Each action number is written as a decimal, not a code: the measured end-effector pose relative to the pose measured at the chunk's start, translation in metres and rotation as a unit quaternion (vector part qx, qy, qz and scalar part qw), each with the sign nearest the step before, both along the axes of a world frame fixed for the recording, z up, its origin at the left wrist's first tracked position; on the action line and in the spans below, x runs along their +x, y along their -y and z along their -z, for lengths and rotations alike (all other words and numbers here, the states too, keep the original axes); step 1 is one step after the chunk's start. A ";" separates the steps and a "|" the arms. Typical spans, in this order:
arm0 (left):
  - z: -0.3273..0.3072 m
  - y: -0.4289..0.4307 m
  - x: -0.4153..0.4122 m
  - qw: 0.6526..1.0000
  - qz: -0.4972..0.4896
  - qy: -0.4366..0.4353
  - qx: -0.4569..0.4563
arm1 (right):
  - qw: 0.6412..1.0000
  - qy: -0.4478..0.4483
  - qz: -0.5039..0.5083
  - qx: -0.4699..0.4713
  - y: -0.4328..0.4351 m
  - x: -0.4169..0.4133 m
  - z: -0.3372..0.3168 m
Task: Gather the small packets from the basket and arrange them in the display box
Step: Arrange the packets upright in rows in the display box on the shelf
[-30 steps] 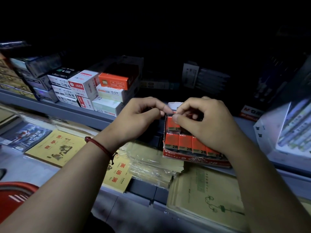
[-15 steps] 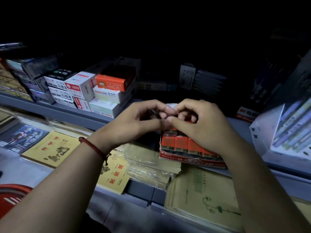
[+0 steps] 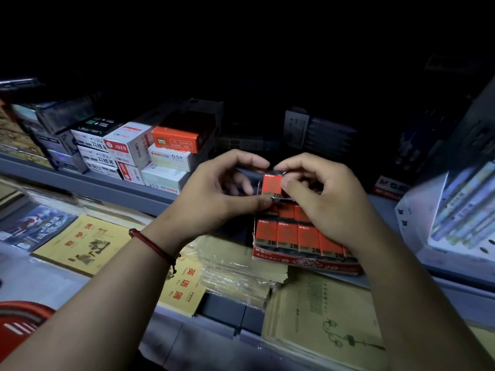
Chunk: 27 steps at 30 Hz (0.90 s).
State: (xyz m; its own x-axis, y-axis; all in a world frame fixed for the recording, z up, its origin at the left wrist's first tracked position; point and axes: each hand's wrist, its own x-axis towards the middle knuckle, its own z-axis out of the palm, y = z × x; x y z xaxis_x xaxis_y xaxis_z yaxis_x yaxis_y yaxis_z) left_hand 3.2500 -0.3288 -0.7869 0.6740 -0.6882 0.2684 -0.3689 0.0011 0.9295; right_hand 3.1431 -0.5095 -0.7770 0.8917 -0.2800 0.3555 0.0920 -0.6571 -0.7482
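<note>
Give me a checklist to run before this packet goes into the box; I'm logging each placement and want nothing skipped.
1. Grip: held packet pinched between left hand and right hand: ok.
2. Orientation: held packet upright, 2B label facing the camera like the front row: ok.
3. Free slot in the display box: hidden behind the hands: cannot tell.
4. Front row standing upright, side by side: ok.
5. Packets left in the basket: only its rim shows: cannot tell.
</note>
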 end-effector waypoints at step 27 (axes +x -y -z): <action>0.018 0.026 0.007 0.986 -0.129 0.098 0.047 | 0.991 -0.020 0.077 -0.106 -0.006 0.007 0.004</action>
State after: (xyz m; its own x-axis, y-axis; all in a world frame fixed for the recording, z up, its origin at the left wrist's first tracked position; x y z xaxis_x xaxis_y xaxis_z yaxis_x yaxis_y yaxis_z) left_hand 3.2569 -0.3549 -0.8048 0.7716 -0.5287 0.3537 -0.5181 -0.1999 0.8316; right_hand 3.1500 -0.5031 -0.7815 0.8586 -0.3374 0.3860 -0.0489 -0.8034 -0.5934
